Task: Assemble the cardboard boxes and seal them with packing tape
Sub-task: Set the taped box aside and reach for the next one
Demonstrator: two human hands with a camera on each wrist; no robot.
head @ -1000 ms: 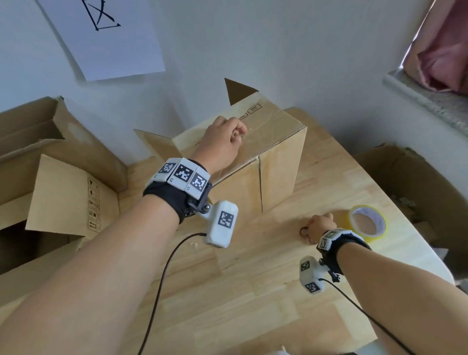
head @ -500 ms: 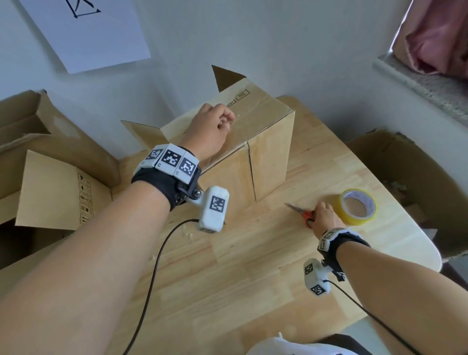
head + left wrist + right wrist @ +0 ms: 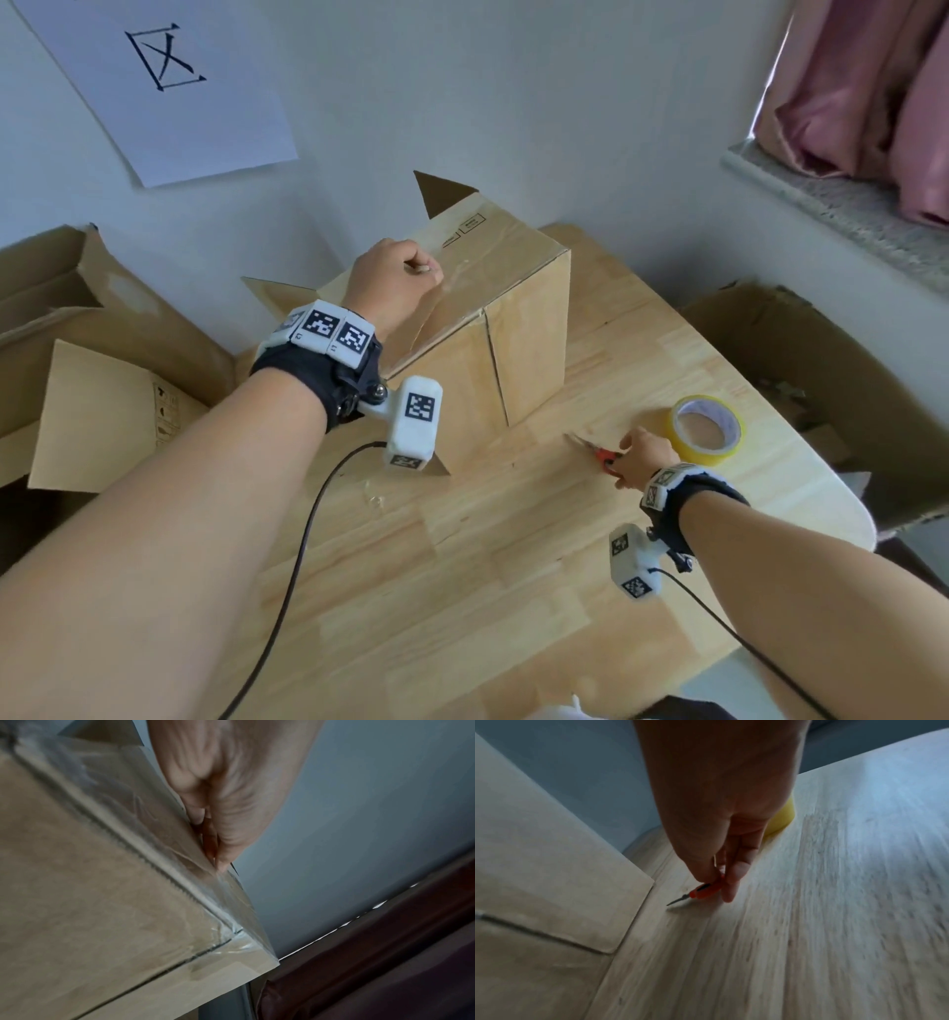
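Observation:
A cardboard box (image 3: 524, 318) stands on the wooden table (image 3: 513, 591) near the wall. Clear tape (image 3: 144, 821) covers its top seam and runs over the edge. My left hand (image 3: 398, 280) rests on the box top as a fist, fingers curled against the tape (image 3: 223, 850). My right hand (image 3: 644, 455) lies on the table in front of the box and pinches the red-handled scissors (image 3: 598, 452), whose blades point toward the box (image 3: 539, 862). In the right wrist view the thumb and fingers close on the orange handle (image 3: 706, 888). A yellow tape roll (image 3: 711, 455) lies flat just right of that hand.
Open and flattened cardboard boxes (image 3: 102, 411) are stacked at the left against the wall. Another open box (image 3: 801, 360) stands beside the table's right edge. A paper sheet (image 3: 169, 87) hangs on the wall, and a stone sill (image 3: 847, 205) with a pink curtain is at upper right.
The scissors' blades have come into view by my right hand, pointing toward the box; that hand sits slightly closer to the tape roll. My left fist has stayed on the box top.

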